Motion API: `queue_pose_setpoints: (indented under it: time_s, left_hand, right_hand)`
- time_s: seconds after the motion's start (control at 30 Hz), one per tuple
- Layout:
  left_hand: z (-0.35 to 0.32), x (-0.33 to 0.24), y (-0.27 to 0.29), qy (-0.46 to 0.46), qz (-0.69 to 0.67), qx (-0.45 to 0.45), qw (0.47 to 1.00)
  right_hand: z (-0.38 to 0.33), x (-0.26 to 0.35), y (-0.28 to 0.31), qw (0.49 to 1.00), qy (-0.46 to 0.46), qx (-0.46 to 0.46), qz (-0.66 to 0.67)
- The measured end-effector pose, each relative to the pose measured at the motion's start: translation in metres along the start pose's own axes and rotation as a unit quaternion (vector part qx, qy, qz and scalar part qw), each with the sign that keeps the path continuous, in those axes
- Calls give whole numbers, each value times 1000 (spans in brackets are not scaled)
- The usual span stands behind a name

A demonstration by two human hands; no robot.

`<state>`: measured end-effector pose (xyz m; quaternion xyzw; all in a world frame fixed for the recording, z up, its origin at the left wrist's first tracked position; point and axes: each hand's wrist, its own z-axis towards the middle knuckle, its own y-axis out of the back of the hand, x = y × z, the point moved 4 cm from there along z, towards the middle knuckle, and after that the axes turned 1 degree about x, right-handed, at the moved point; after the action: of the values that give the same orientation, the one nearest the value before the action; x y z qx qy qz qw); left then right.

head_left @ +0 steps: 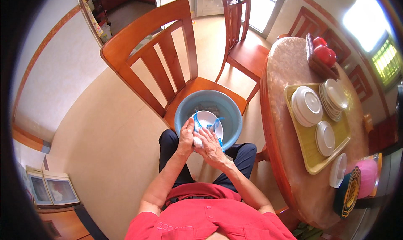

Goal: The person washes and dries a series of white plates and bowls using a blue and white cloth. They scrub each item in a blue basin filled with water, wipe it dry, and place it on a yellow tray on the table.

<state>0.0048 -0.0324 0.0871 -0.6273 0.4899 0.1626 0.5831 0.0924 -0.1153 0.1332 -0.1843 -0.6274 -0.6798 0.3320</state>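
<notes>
My left hand [187, 136] and my right hand [211, 149] are pressed together over the near side of a round blue basin [238, 114]. Between the palms shows a smooth white lump [197, 142]; its kind is unclear. Strands of thin blue netting [215, 125] stick out past the fingers of both hands. The left fingers curl around, while the right fingers lie flat and close together over them. Below the hands, a white bowl [205, 115] rests inside the basin. Some clear or greyish items [208, 107] lie behind it, too blurred to name.
The basin stands on a wooden chair [178, 91] in front of my knees. Behind is a second chair [247, 57]. On the round table [279, 93] at right, a yellow tray [310, 166] carries stacks of white dishes [307, 105]. Colourful baskets [352, 189] stand near its front edge.
</notes>
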Motion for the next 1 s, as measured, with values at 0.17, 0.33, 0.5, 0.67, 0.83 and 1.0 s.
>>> queue_pose_setpoints:
  time_s: [0.17,0.33,0.5,0.67,0.83,1.0]
  left_hand:
    - [2,-13,6,-32,36,-36,998]
    - [-8,-18,-7,-3,12,5,1000]
    - [-18,-16,-5,33,170,32,984]
    - [-65,-55,-57,-271,670,105,683]
    - [-66,-35,-59,-449,719,199,492]
    - [-66,-32,-56,-373,644,214,633]
  right_hand:
    - [-9,-43,1,980,-43,-182,-68]
    - [3,-85,6,886,-161,-249,357]
    - [1,-80,27,796,-226,-258,498]
    - [1,-90,50,814,-207,-236,489]
    - [0,-77,60,802,-219,-200,518]
    - [-6,-71,67,715,-229,-179,636]
